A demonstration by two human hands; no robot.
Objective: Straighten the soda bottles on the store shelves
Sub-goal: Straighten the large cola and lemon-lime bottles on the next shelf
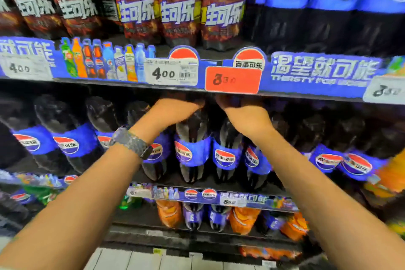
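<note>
Under shelf lip | left hand grips cola bottle top | right hand grips neighbouring bottle

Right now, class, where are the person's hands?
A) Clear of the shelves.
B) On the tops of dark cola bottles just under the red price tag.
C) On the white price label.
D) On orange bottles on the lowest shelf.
B: left hand and right hand each grip the top of a dark cola bottle below the red price tag.
</note>
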